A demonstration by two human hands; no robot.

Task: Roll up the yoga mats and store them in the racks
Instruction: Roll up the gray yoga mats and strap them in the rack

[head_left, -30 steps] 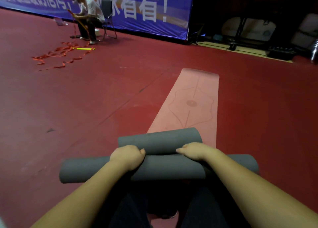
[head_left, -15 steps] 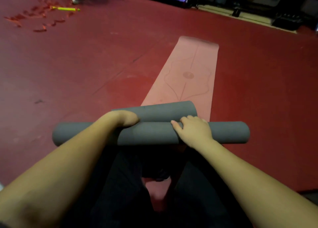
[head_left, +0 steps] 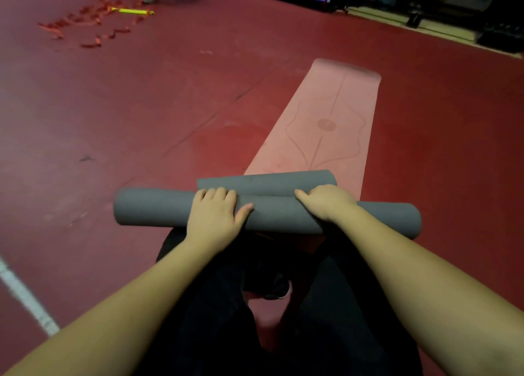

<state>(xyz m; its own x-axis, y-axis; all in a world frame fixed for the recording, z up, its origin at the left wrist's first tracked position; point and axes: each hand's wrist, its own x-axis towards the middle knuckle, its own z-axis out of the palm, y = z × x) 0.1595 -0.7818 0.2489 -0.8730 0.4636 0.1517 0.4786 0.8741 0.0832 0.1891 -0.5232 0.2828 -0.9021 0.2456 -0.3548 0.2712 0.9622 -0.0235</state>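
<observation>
Both hands on the long grey roll (head_left: 158, 207) across the knees — left hand (head_left: 214, 215) flat, fingers extended; right hand (head_left: 326, 202) curled over it — steadying it behind the half-rolled pink mat (head_left: 326, 126).

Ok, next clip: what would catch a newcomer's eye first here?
Two grey rolls lie across the centre, the left hand flat on the nearer roll and the right hand curled where they meet. Beyond them the pink mat stretches unrolled over the red floor.
</observation>
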